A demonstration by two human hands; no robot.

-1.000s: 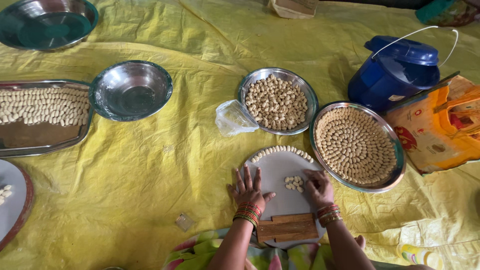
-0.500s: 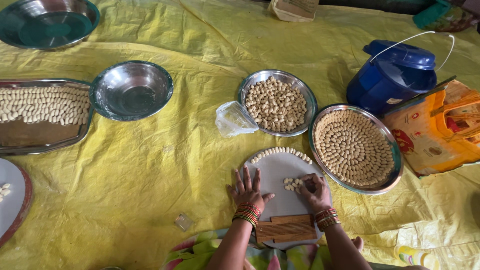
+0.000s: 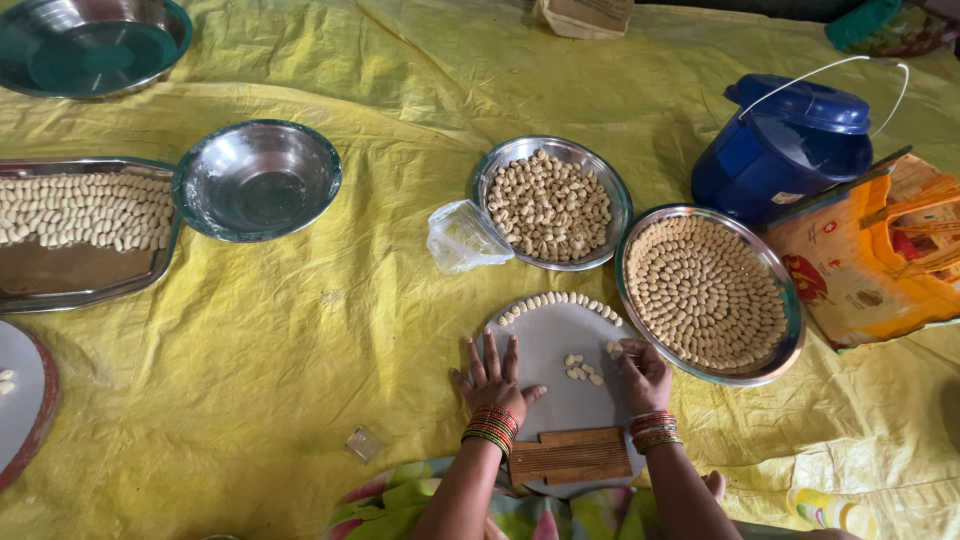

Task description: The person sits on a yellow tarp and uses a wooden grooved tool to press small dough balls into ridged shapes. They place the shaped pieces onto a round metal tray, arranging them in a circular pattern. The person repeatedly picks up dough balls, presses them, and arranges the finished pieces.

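Packaging first: clear plastic bag (image 3: 462,237), crumpled, lies on the yellow sheet (image 3: 400,330) touching the left rim of the steel plate of loose pieces (image 3: 551,203). Printed orange-and-red bag (image 3: 878,255), roughly rectangular, sits at far right, partly under the blue lidded bucket (image 3: 783,147) w/ wire handle. Small clear square wrapper (image 3: 364,443) lies left of the person's left forearm. Yellow bottle (image 3: 830,510) at bottom right; label too small to tell.

Work item: round white board (image 3: 560,370), directly in front of the person, just left of the steel plate w/ pieces laid in a spiral (image 3: 708,293), rims approx. touching. Ridged wooden block (image 3: 570,455) rests on the board's near edge, long axis left-right. Row of small pale pieces (image 3: 560,302) follows the board's far rim in an arc; a few loose pieces (image 3: 580,367) lie mid-board between the hands.

Left hand (image 3: 492,378): flat, fingers spread wide, palm down on the board's left part, fingertips pointing away from the person. Holds nothing.

Right hand (image 3: 643,370): fingers curled narrow at the board's right edge, pinching at a pale piece; grip detail too small to confirm.
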